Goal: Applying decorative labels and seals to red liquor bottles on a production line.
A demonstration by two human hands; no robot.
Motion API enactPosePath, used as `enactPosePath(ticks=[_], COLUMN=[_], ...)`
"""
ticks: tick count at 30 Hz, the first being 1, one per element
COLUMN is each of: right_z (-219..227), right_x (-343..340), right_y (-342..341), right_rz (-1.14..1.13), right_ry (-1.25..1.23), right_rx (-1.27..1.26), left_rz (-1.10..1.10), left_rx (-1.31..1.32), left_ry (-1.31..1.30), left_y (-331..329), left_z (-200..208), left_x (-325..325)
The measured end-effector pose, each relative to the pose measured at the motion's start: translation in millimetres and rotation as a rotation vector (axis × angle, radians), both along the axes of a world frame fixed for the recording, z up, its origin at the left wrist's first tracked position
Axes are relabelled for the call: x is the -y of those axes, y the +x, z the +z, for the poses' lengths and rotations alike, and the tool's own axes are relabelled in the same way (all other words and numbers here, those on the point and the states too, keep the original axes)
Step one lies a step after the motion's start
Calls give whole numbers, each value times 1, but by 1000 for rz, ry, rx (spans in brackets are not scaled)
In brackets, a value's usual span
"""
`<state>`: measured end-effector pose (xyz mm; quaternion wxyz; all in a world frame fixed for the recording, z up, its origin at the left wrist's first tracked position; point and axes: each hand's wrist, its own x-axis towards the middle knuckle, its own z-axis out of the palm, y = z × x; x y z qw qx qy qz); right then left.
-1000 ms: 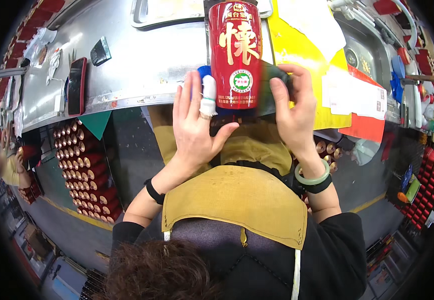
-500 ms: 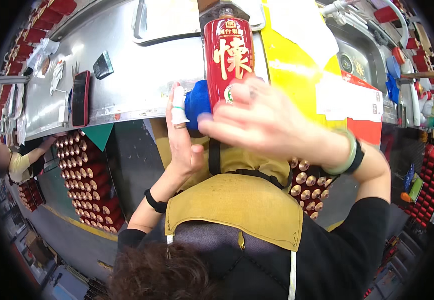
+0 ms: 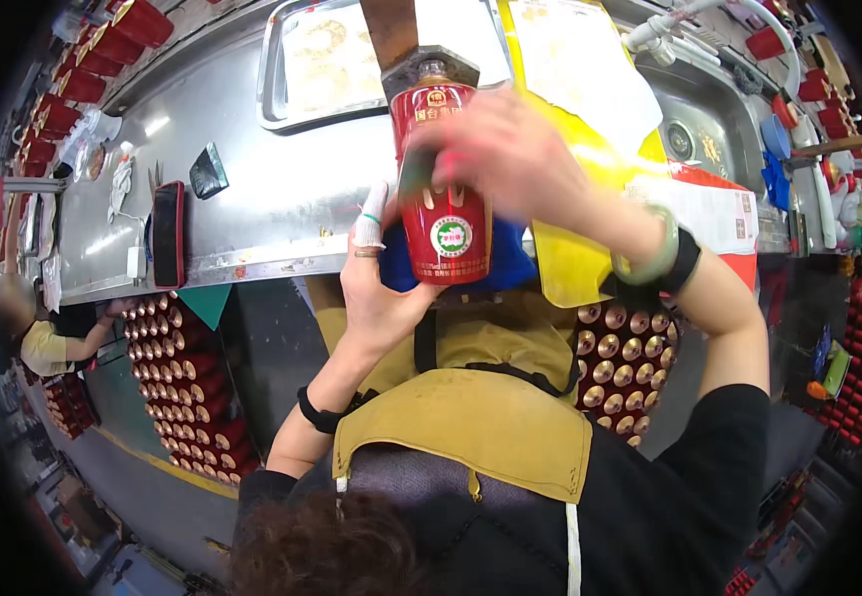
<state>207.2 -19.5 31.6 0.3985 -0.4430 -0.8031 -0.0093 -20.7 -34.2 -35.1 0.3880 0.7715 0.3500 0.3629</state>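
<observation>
A red bottle [image 3: 451, 263] with gold lettering and a round white-and-green sticker lies at the table's front edge, neck pointing away from me. My left hand [image 3: 383, 303] grips its lower left side, thumb against the base, a white cover on one finger. Over the bottle's upper middle, my right hand [image 3: 520, 159] is smeared by motion. Its fingers look bent, and a dark greenish patch shows beneath them that I cannot make out. Blue cloth [image 3: 512, 260] lies under the bottle. Just beyond the neck sits a dark angular block [image 3: 456, 62] with a brown bar.
A metal tray [image 3: 274, 84] lies at the back. To the left are a red-edged phone [image 3: 168, 238], a small dark packet [image 3: 208, 171] and scissors. Yellow sheeting [image 3: 568, 263], papers and a sink [image 3: 724, 119] are at right. Red bottles [image 3: 187, 397] stand stacked below; another person [image 3: 48, 348] works at far left.
The bottle has come lower and nearer to me, and my left hand now grips its base. My right hand has moved from the bottle's lower end up over its middle.
</observation>
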Motion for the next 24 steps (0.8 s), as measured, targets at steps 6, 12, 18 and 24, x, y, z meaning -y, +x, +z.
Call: enactPosePath(ticks=[6,12,18,24], right_z=[-4,-17,3,19], right_x=[22,-11,22,-41], right_y=[11,32,11,34], right_rz=[298,-183,412,-235], right_ry=[325,107,198,157], right_rx=[196,-156,198,114], left_rz=[-12,-26,52,66], left_rx=[-129,-67,21,7], left_ry=[-23,-71,-46,63], left_y=[-7,-4,0,4], left_z=[0,1,10,14], left_x=[-2,-5,5,8])
